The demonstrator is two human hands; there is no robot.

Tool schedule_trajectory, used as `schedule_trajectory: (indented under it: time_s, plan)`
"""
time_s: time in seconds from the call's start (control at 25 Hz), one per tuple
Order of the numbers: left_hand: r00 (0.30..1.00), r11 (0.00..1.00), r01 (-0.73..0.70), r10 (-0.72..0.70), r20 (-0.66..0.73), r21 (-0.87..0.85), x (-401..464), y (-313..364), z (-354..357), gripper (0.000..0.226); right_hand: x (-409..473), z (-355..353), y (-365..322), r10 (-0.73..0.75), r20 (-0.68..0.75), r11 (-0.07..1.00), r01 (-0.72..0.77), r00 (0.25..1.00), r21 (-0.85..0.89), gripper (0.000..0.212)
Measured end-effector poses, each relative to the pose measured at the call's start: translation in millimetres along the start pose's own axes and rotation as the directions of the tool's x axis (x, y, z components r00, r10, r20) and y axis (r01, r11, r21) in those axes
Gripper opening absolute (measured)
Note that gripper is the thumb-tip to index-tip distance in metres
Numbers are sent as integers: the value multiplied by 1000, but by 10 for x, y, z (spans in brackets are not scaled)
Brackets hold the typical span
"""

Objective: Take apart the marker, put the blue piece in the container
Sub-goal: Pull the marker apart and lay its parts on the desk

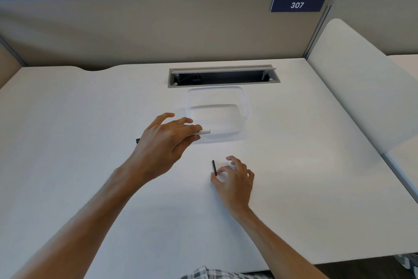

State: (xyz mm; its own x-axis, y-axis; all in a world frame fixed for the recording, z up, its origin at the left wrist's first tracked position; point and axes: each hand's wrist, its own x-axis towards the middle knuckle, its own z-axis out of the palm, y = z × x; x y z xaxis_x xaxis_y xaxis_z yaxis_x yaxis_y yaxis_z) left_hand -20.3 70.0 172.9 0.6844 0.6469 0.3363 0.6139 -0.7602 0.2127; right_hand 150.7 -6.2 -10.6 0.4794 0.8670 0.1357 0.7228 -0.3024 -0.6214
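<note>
White plastic, the marker barrel (203, 132) juts from under the fingers of my left hand (166, 136), which curls around it just in front of the clear container's (246, 106) near-left corner; a dark end (137, 140) shows behind that hand on the side away from the container. I judge I hold the barrel low over the tabletop (67, 120) to keep it steady and out of the way. My right hand (233, 179) sits nearer me than the container, well apart from it, thumb and forefinger pinching the lower end of a thin dark stick (214, 167), the other fingers loosely fanned. The stick stands nearly upright from the pinch. It looks like the marker's inner piece; whether it is the blue one I cannot tell, as it reads almost black. The container appears to hold nothing, so placement is not yet done.
</note>
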Motion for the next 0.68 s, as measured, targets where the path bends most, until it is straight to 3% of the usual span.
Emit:
schedule_trajectory:
  time_s: [0.16, 0.28, 0.4, 0.48, 0.68]
  plan:
    - [1000, 1000, 6, -6, 21, -16, -3, 46, 48, 28, 27, -100, -36, -12, -51, 997, 16, 999, 81, 12]
    - [999, 1000, 4, -4, 42, -21, -3, 84, 63, 34, 73, -261, -115, -45, -94, 966, 68, 995, 251, 6]
    - [999, 1000, 0, 1, 51, -24, 0, 125, 83, 34, 128, -547, -287, -4, -55, 828, 34, 998, 559, 8]
    - [997, 999, -2, 5, 77, -38, 8, 169, 105, 31, 153, -773, -412, -70, 1, 739, 51, 998, 672, 17]
    - [996, 998, -35, 39, 83, -52, 37, 275, 183, 25, 276, -1190, -542, -259, 92, 726, 131, 961, 675, 10]
